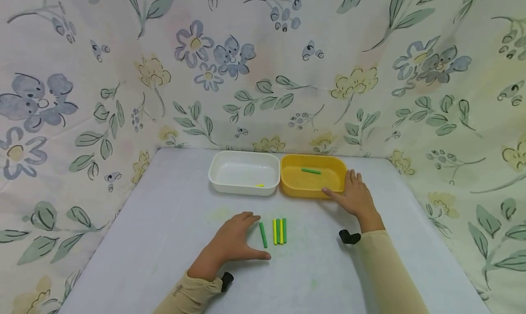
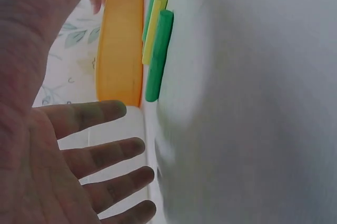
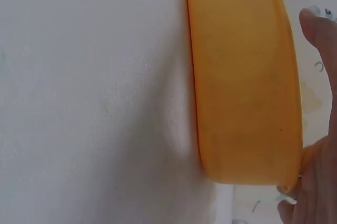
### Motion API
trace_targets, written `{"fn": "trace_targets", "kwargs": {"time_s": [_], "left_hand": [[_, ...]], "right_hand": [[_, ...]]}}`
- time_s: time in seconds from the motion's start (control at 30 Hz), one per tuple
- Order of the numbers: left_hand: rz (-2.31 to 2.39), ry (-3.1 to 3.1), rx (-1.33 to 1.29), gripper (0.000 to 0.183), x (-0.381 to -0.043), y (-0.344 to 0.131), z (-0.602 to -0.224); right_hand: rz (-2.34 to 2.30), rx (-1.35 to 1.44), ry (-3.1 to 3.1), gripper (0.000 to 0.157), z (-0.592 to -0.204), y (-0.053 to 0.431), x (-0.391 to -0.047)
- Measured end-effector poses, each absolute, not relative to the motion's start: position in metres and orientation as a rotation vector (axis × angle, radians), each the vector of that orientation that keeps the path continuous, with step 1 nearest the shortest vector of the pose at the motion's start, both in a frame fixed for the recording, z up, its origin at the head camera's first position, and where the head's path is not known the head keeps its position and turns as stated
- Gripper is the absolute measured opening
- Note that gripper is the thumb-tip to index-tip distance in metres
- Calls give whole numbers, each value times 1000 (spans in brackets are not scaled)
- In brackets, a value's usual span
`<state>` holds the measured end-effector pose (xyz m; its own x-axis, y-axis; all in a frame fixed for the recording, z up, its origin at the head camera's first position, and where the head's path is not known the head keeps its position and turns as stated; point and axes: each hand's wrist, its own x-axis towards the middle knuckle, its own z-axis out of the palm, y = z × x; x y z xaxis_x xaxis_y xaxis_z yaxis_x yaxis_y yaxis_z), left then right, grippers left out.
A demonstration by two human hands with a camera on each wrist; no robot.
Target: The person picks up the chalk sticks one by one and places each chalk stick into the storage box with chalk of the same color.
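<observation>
Both hands were unclenched: your left hand [image 1: 232, 238] empty beside the lone green stick [image 1: 263, 234], your right hand [image 1: 356, 199] over the near right corner of the yellow tray [image 1: 310, 191]. That stick lay just right of your left hand, the nearer one; its long axis ran toward the far edge of the counter [image 1: 320, 273], far end angled slightly left, toward the white tray [image 1: 242, 189].

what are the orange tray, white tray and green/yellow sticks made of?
Orange tray: probably molded plastic, satin; even color, rounded corners, thin rim. White tray: likely similar plastic; smooth, uniform walls. Green sticks and yellow sticks: matte, solid-colored rods; maybe chalk, crayon or clay, can't tell which.
</observation>
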<state>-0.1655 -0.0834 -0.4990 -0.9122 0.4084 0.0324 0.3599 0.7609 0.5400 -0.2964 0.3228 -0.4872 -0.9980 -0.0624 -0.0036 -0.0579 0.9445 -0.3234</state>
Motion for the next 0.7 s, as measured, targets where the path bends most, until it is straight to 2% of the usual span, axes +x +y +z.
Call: {"fn": "trace_targets", "kwargs": {"time_s": [0.23,0.7], "left_hand": [[798,2887,650,109,-166,-79,-503],[643,2985,681,102,-168,-71,-502]], "right_hand": [[-496,-103,3064,141,-484,318,-303],[-523,-109,3030,143,-488,322,-310]]}}
